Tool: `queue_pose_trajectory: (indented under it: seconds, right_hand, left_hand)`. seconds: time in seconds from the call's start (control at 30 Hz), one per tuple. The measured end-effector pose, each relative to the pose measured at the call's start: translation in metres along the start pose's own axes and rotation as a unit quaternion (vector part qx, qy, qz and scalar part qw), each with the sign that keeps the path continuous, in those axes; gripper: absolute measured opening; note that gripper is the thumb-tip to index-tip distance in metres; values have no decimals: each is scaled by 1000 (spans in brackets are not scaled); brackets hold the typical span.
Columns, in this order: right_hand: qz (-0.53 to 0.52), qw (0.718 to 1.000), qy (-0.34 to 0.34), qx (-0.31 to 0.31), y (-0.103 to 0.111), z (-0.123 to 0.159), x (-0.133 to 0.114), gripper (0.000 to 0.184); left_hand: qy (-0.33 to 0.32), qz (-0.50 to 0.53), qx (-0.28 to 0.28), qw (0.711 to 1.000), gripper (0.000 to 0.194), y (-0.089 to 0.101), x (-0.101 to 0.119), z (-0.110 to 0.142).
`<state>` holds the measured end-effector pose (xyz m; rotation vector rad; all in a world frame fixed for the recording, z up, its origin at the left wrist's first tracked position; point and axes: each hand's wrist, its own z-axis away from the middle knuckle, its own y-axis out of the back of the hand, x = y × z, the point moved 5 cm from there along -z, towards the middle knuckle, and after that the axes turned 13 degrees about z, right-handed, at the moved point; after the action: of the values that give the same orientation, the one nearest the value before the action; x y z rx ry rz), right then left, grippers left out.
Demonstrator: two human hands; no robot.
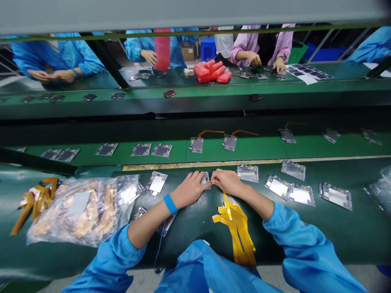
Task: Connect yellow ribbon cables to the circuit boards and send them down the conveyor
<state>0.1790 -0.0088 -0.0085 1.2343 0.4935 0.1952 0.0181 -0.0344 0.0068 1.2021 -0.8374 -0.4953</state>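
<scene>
Under the fingers of my left hand [191, 190] lies a small circuit board [206, 178], pressed to the green bench and mostly covered. My right hand [227, 182] pinches the end of a yellow flex cable [226, 199] at the board's right edge. The cable's strip runs down toward me. Whether its end is seated in the board I cannot tell. Just below it, a bundle of yellow flex cables [240, 232] lies on the bench. A blue wrist strap [170, 204] with a thin cord circles my left wrist.
A clear bag of flex cables [81, 209] sits left, near loose orange cables [41, 199]. Several circuit boards [249, 172] lie on both sides. Beyond is a green conveyor [171, 156] carrying boards. Co-workers' hands [149, 57] and red packets [210, 72] are across the line.
</scene>
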Motion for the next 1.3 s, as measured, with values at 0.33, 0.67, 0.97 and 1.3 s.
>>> queue_pose_trajectory:
  seconds: [0.33, 0.67, 0.97, 1.3]
  right_hand:
    - [-166, 975, -15, 145, 8, 27, 20, 20]
    - [-164, 973, -23, 163, 8, 46, 22, 26]
    - [-131, 990, -21, 52, 1, 89, 19, 15]
    - [-29, 994, 81, -68, -16, 101, -29, 18]
  left_hand:
    - [91, 34, 58, 994, 60, 15, -35, -5]
    - [293, -14, 127, 948, 65, 82, -152, -16]
    - [208, -43, -70, 975, 75, 57, -200, -6]
    - [155, -97, -82, 980, 68, 62, -200, -15]
